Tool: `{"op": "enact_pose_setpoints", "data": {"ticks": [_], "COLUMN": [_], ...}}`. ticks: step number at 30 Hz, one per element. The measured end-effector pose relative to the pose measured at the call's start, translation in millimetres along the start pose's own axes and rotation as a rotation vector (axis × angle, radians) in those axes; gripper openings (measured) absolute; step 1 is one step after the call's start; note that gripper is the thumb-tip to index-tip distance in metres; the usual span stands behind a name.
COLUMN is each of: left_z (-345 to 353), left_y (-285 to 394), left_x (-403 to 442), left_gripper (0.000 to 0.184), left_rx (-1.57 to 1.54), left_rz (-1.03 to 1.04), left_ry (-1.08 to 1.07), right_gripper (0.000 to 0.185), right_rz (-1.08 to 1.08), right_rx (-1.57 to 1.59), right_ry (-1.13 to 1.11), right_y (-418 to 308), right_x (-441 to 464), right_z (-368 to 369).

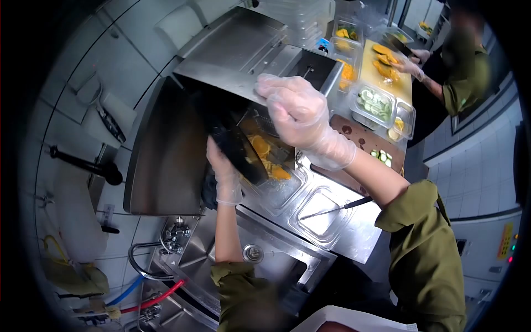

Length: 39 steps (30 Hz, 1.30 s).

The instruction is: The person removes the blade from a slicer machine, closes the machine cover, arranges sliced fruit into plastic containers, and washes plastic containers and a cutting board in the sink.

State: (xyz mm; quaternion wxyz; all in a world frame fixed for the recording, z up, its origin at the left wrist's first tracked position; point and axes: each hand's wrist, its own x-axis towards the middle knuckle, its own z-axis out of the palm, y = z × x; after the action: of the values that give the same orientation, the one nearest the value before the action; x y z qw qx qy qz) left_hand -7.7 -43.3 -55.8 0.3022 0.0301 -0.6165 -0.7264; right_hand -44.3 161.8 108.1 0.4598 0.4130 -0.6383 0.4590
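Observation:
My gloved left hand (222, 176) is at the edge of a dark, flat-sided black piece (239, 148) that stands tilted below the steel housing. Its fingers are partly hidden behind that piece and look wrapped round it. Orange slices (269, 160), like pumpkin, lie beside the black piece, above a clear container (281, 195). My gloved right hand (301, 113) is closed in a fist in front of the steel machine (232, 47). Whatever the fist holds, if anything, is hidden. A long knife (332, 211) lies across a clear lid (315, 221) on the steel counter.
A sink (271, 235) with a tap (145, 257) is below. Right of the machine are a brown board (359, 133) with cut green pieces, a cucumber container (374, 105) and a yellow board (376, 72). A co-worker (464, 72) cuts orange pieces there.

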Motion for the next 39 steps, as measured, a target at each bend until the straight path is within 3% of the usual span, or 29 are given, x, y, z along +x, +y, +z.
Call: {"op": "enact_pose_setpoints", "data": {"ticks": [2, 3, 4, 6, 9, 11, 12, 13, 15, 19, 24, 28, 35, 38, 39], "left_z": [-1.2, 5.4, 14.4, 32.8, 31.3, 37.1, 38.7, 42.2, 44.9, 48.7, 50.6, 49.9, 53.9, 55.7, 58.6], "left_y": [-6.1, -1.2, 7.8, 23.5, 20.0, 31.0, 34.2, 40.9, 33.1, 25.7, 21.5, 25.3, 27.4, 34.2, 32.9], "left_x": [-2.8, -4.1, -5.5, -2.9, 2.8, -2.9, -4.2, -8.8, -12.8, -12.2, -3.2, 10.2, 9.2, 10.3, 14.7], "left_gripper": [0.013, 0.013, 0.012, 0.01, 0.011, 0.013, 0.015, 0.017, 0.02, 0.021, 0.023, 0.033, 0.035, 0.031, 0.031], "left_rx": [-0.388, -0.242, -0.096, 0.233, 0.433, 0.774, 0.791, 0.811, 0.84, 0.783, 0.689, 0.688, 0.812, 0.794, 0.761], "left_rz": [-0.211, -0.105, 0.0, 0.289, 0.329, 0.544, 0.561, 0.487, 0.55, 0.485, 0.28, 0.25, 0.245, 0.117, 0.177], "left_ry": [0.084, 0.078, 0.087, 0.1, 0.162, 0.181, 0.164, 0.152, 0.182, 0.175, 0.199, 0.052, 0.093, 0.021, 0.066], "right_gripper": [0.013, 0.015, 0.012, 0.012, 0.013, 0.014, 0.012, 0.012, 0.011, 0.01, 0.006, 0.013, 0.016, 0.015, 0.019], "right_rz": [0.047, 0.071, -0.009, 0.067, 0.111, 0.111, 0.114, 0.1, 0.065, -0.033, -0.015, 0.071, 0.029, 0.047, 0.042], "right_rx": [-0.005, -0.005, -0.009, 0.023, 0.017, 0.016, 0.012, 0.007, 0.005, -0.035, -0.022, 0.014, 0.026, 0.054, 0.087], "right_ry": [-0.069, -0.105, 0.031, -0.049, -0.098, -0.088, -0.094, -0.092, -0.096, 0.0, -0.091, -0.109, -0.171, -0.154, -0.163], "right_y": [-3.3, -5.0, 1.3, -0.7, -4.5, -5.0, -6.4, -5.7, -4.0, 1.0, 3.1, -0.4, 0.8, 1.6, 5.3], "right_x": [-2.4, -3.0, -1.8, -5.8, -5.6, -6.4, -4.4, -4.1, -3.4, 0.0, -1.9, -4.2, -2.3, -2.5, -1.4], "right_z": [-5.9, -7.2, 1.3, -2.7, -7.8, -6.6, -7.4, -7.3, -6.7, -0.2, -2.2, -2.2, -3.7, -2.6, -2.1]}}
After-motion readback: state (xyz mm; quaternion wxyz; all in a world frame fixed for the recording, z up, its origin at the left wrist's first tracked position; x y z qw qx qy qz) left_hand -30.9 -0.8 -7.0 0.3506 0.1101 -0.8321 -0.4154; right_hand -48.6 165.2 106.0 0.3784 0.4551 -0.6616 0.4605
